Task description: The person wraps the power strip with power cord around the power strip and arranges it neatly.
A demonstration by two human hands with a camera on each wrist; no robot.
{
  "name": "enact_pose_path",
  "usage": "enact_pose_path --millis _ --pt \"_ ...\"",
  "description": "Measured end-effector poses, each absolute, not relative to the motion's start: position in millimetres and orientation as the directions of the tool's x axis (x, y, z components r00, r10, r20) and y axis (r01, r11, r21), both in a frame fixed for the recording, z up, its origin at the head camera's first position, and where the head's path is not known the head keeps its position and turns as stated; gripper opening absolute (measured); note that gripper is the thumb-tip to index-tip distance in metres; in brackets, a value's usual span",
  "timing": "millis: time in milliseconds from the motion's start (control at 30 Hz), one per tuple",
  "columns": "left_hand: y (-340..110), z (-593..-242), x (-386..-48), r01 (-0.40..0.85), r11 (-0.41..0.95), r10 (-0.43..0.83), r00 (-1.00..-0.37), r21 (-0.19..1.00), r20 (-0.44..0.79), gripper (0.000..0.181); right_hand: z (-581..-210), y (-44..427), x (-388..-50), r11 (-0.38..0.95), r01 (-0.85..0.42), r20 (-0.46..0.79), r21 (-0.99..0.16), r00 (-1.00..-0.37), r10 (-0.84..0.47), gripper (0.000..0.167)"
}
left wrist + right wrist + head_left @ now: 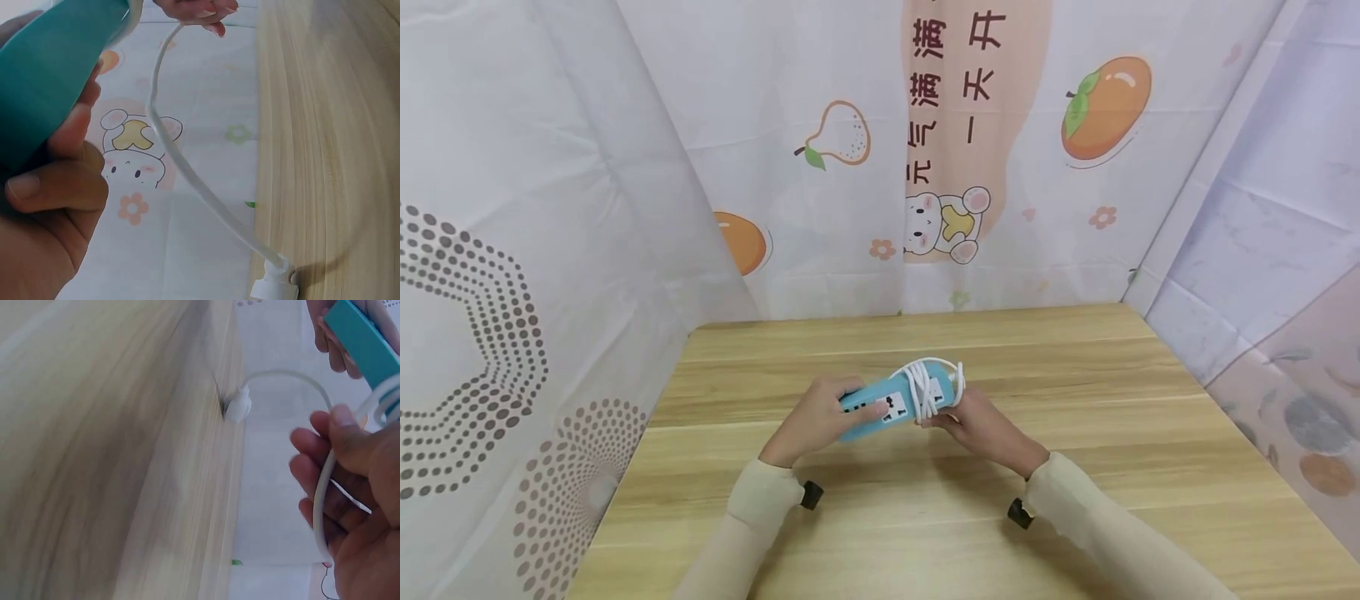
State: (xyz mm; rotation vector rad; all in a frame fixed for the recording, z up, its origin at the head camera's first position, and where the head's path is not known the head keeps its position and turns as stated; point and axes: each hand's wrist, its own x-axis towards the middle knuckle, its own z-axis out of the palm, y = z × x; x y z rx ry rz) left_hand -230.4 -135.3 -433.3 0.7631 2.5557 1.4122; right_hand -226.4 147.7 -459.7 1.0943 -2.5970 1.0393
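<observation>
A blue power strip (pixel 907 400) with white socket panels is held above the table, tilted with its right end higher in the head view. My left hand (pixel 812 421) grips its left end, thumb on the socket face and fingers beneath. White cord (pixel 919 387) is wrapped in several turns round the strip's right part. At that end, my right hand (pixel 988 429) pinches a stretch of the cord between thumb and fingers, as the right wrist view shows. From there the cord runs to a white plug (pixel 238 406) by the tabletop; whether they touch, I cannot tell.
The wood-grain table (pixel 1075 375) spreads out below both hands. Printed white curtains (pixel 827 233) hang behind it and along both sides. Small black pieces (pixel 812 495) sit at the two sleeve cuffs.
</observation>
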Motion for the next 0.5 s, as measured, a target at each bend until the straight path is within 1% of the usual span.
enact_pose_path --millis 133,233,400,500 --pt "-135.8 -432.9 -229.2 0.390 0.458 0.520 -0.847 0.799 0.115 0.030 -460.8 154.4 -226.4 0.512 -0.673 0.357 -0.534 -0.728 -0.585 0.039" --pt "-136.8 -432.6 -228.9 0.421 0.473 0.551 -0.827 0.774 0.112 0.029 -460.4 158.0 -227.3 0.515 -0.684 0.357 -0.517 -0.719 -0.596 0.031" --pt "-139.2 -433.6 -229.4 0.481 0.440 0.617 -0.775 0.758 0.133 0.028 -457.8 160.8 -230.9 0.480 -0.719 0.350 -0.502 -0.677 -0.647 0.022" --pt "-140.3 -434.6 -229.5 0.515 0.412 0.659 -0.738 0.752 0.144 0.027 -457.4 162.6 -235.7 0.480 -0.765 0.341 -0.431 -0.630 -0.698 0.020"
